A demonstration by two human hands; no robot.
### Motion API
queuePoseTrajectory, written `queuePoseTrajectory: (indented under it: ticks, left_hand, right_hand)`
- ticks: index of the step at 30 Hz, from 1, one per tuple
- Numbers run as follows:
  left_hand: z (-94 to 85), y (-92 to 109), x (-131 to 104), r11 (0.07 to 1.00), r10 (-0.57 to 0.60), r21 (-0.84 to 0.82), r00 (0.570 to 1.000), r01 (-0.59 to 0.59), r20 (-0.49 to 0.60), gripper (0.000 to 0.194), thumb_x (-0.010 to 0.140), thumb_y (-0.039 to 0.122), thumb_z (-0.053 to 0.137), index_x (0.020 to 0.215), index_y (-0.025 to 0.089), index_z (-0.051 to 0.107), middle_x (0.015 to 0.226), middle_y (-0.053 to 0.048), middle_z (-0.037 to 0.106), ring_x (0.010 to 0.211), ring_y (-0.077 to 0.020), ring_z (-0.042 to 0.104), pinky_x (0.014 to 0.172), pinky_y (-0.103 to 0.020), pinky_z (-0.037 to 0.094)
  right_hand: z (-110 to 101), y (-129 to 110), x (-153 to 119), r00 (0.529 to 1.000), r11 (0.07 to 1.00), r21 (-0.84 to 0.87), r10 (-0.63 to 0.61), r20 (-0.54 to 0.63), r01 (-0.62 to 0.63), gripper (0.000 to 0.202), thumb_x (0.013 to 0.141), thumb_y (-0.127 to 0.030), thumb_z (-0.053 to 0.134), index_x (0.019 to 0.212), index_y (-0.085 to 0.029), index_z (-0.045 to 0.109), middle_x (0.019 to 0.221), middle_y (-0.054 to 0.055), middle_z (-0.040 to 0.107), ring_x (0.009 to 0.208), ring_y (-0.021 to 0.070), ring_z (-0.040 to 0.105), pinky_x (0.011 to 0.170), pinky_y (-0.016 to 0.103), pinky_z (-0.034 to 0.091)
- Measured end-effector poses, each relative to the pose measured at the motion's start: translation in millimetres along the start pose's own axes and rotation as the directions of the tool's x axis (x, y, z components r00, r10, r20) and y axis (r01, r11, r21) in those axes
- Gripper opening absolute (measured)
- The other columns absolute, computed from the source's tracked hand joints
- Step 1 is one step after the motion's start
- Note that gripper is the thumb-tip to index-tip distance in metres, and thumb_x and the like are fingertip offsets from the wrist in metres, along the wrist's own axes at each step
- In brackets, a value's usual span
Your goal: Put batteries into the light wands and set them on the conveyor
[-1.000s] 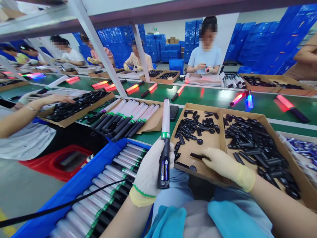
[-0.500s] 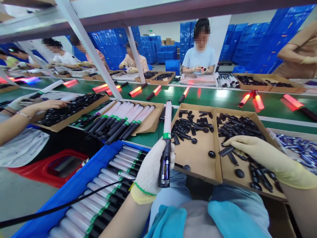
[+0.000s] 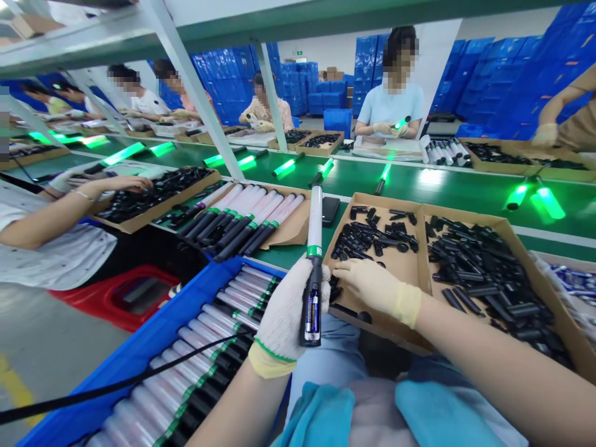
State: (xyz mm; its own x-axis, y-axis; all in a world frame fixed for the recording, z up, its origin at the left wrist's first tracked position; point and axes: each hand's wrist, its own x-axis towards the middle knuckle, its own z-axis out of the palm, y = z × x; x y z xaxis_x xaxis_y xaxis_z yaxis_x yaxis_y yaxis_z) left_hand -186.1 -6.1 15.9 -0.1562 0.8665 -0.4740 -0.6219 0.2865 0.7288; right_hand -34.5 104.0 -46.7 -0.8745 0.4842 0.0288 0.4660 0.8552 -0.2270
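My left hand (image 3: 286,310), in a white knit glove, is closed around the black handle of a light stick (image 3: 315,220). The stick has a pale clear tube and a green band, and it points away from me, unlit. Its battery bay is uncovered, with blue batteries (image 3: 313,310) inside. My right hand (image 3: 372,285), in a cream glove, reaches over the near left part of a cardboard tray (image 3: 395,304). Its fingers are curled together close to the stick's handle; what they hold, if anything, is hidden. Small black parts (image 3: 358,239) lie beyond that hand.
Right of this tray, another tray holds black covers (image 3: 484,273); batteries (image 3: 568,276) lie farther right. A blue bin (image 3: 153,344) of light sticks stands at left, crossed by a black cable (image 3: 139,379). Green-lit sticks lie on the green belt (image 3: 428,177). Co-workers sit opposite and left.
My right hand has moved left from the black covers to the left tray, near the held stick. The sticks on the belt have turned from red to green. My left hand keeps its hold.
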Motion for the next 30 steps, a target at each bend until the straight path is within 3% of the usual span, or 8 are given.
queuePoseTrajectory:
  ticks: [2,5,10,15,18,24,27,30]
  left_hand:
    - [-5.7,2,-3,1.000,-0.009,-0.007,1.000,0.008,-0.025,0.030,0.097,0.040,0.048,0.109,0.015,0.060,0.062,-0.003,0.060,0.043,-0.0104,0.054,0.034,-0.016,0.041]
    - [-14.6,3,-5,1.000,0.000,-0.010,0.999,0.000,-0.051,0.029,0.096,0.039,0.050,0.108,0.015,0.061,0.062,-0.003,0.061,0.042,-0.0099,0.052,0.034,-0.016,0.041]
    - [-20.1,2,-2,0.997,0.058,-0.054,0.997,-0.060,-0.044,0.025,0.096,0.037,0.050,0.105,0.015,0.060,0.065,-0.001,0.060,0.044,-0.0081,0.053,0.039,-0.015,0.045]
    - [-14.4,3,2,1.000,-0.001,-0.002,1.000,0.001,-0.006,0.029,0.096,0.039,0.049,0.099,0.013,0.062,0.060,-0.001,0.057,0.042,-0.0079,0.050,0.038,-0.015,0.044]
    - [-9.7,4,1,1.000,-0.017,0.001,1.000,0.017,-0.017,0.030,0.098,0.038,0.045,0.103,0.014,0.062,0.061,-0.002,0.058,0.043,-0.0086,0.052,0.037,-0.015,0.044]
    - [-5.1,4,-6,1.000,-0.008,-0.020,1.000,0.008,0.003,0.027,0.098,0.037,0.047,0.102,0.015,0.062,0.058,0.001,0.055,0.040,-0.0072,0.049,0.038,-0.014,0.044]
    - [-8.4,5,-10,0.999,0.021,-0.038,1.000,-0.022,-0.021,0.024,0.095,0.036,0.052,0.104,0.016,0.062,0.060,0.001,0.057,0.040,-0.0074,0.050,0.038,-0.016,0.046]
    - [-11.2,6,-10,0.995,0.055,-0.080,0.997,-0.059,-0.052,0.021,0.094,0.033,0.054,0.106,0.017,0.062,0.067,0.000,0.062,0.043,-0.0078,0.054,0.039,-0.015,0.047]
  right_hand:
    - [4,-2,17,1.000,1.000,0.001,0.021,0.020,-0.021,0.034,0.092,-0.006,0.045,0.112,-0.016,0.071,0.119,0.013,0.067,0.113,0.0259,0.061,0.099,0.040,0.045]
    - [5,8,15,0.994,0.995,0.024,0.093,0.051,-0.095,0.028,0.094,-0.013,0.048,0.107,-0.015,0.072,0.112,0.014,0.070,0.107,0.0267,0.064,0.095,0.039,0.047]
    - [-3,44,-28,0.973,0.980,0.089,0.159,0.167,-0.175,0.024,0.093,-0.032,0.058,0.109,-0.028,0.074,0.110,0.000,0.073,0.096,0.0174,0.068,0.085,0.024,0.051]
    - [-23,71,-69,0.911,0.911,-0.044,0.411,0.026,-0.409,0.035,0.096,-0.032,0.045,0.115,-0.017,0.070,0.110,0.014,0.067,0.100,0.0284,0.065,0.086,0.038,0.050]
    - [-28,62,-75,0.888,0.883,-0.092,0.458,-0.036,-0.459,0.038,0.099,-0.030,0.036,0.109,-0.015,0.070,0.107,0.015,0.065,0.099,0.0290,0.064,0.086,0.040,0.049]
    - [-1,17,-64,0.958,0.959,-0.135,0.264,0.116,-0.248,0.019,0.086,-0.024,0.062,0.104,-0.024,0.069,0.104,0.005,0.069,0.099,0.0221,0.064,0.086,0.030,0.048]
    - [-11,28,-84,0.928,0.915,-0.221,0.363,0.085,-0.338,0.013,0.087,-0.024,0.060,0.094,-0.018,0.069,0.093,0.010,0.068,0.090,0.0263,0.065,0.080,0.036,0.049]
    - [-37,49,-109,0.857,0.811,-0.315,0.515,-0.018,-0.493,0.018,0.089,-0.022,0.054,0.086,-0.013,0.069,0.080,0.015,0.064,0.080,0.0301,0.064,0.072,0.041,0.049]
